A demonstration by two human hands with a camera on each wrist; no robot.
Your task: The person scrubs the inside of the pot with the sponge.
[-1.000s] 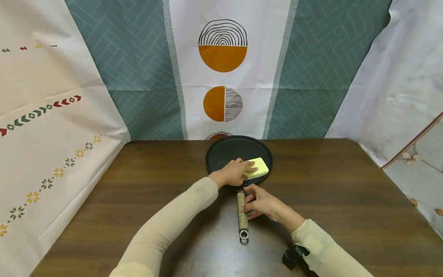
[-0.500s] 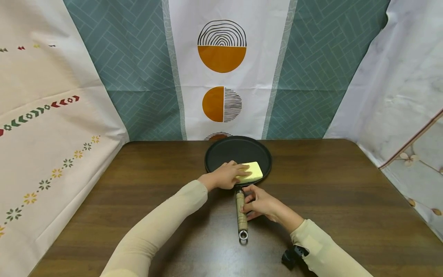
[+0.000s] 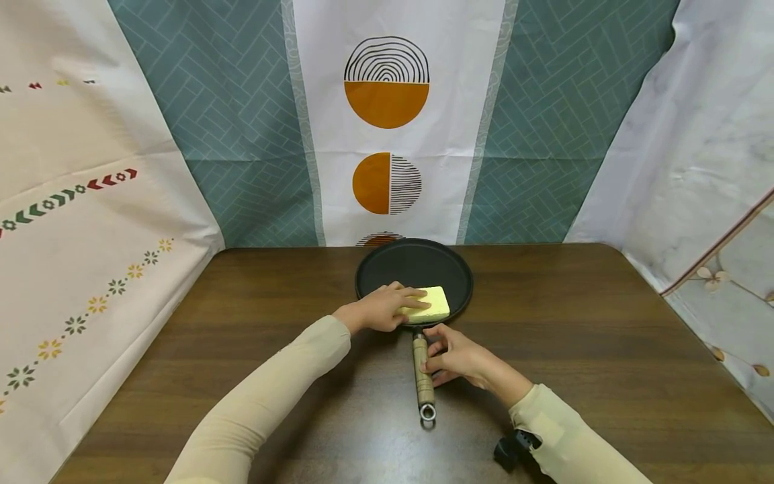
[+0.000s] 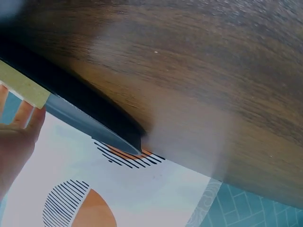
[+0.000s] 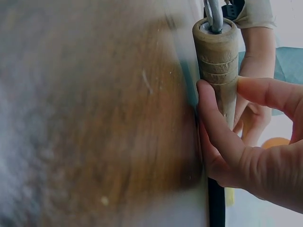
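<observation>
A round black frying pan [image 3: 411,265] lies flat at the back middle of the table, its wooden handle [image 3: 424,376] pointing toward me. On the pan's near part lies a pale yellow sponge [image 3: 437,304]. My left hand [image 3: 382,306] holds the sponge from its left end, fingers spread over the top and thumb at the near side. In the left wrist view, fingertips meet the sponge [image 4: 23,87] above the pan rim [image 4: 94,118]. My right hand [image 3: 459,354] pinches the handle from the right; the right wrist view shows thumb and fingers on both sides of the wood [image 5: 218,56].
The brown wooden table [image 3: 574,323] reaches back to a patterned cloth [image 3: 260,134] hanging behind the pan. Light cloths hang along the left and right sides. A metal ring [image 3: 427,412] ends the handle. A black device [image 3: 514,450] is strapped at the right wrist.
My left hand has slid the sponge left and a little toward me across the pan. The right hand stays on the handle, and the pan keeps nearly the same place.
</observation>
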